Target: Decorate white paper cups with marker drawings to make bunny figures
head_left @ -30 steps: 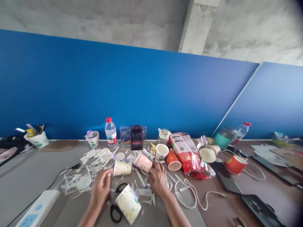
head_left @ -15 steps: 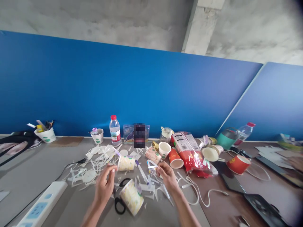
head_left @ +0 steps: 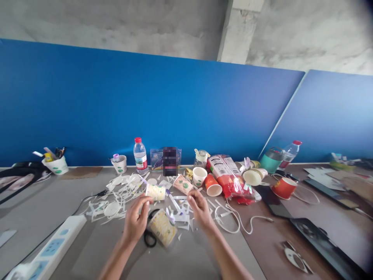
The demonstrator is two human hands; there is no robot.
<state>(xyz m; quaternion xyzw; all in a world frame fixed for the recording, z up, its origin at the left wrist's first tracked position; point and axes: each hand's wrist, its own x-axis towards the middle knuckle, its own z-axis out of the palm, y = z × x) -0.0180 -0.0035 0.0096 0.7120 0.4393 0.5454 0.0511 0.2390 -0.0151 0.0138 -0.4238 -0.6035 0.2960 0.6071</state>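
Note:
My left hand (head_left: pixel 136 219) is over the table with its fingers curled and the thumb close to the index finger. Anything pinched there is too small to make out. Just beyond its fingertips lies a yellow-patterned paper cup (head_left: pixel 155 191) on its side. My right hand (head_left: pixel 201 210) pinches one end of a thin white strip (head_left: pixel 181 197), which points left. Between the hands lie a purple-and-white pen (head_left: pixel 174 203) and white paper scraps (head_left: pixel 183 221). A second yellow-patterned cup (head_left: pixel 163 227) lies tilted in front, partly covering black-handled scissors (head_left: pixel 150 238).
A heap of white cut strips (head_left: pixel 122 194) spreads to the left. Behind stand a water bottle (head_left: pixel 140 157) and a small cup (head_left: pixel 119 165). Rightward are a pink cup (head_left: pixel 183 184), an orange cup (head_left: pixel 213 185), a red bag (head_left: pixel 227 177) and a white cable (head_left: pixel 250 230). A power strip (head_left: pixel 55 249) lies front left.
The camera view has shifted slightly. My left hand has come a little to the right, closer to my right hand. The strip at my right hand, looped before, now looks straighter.

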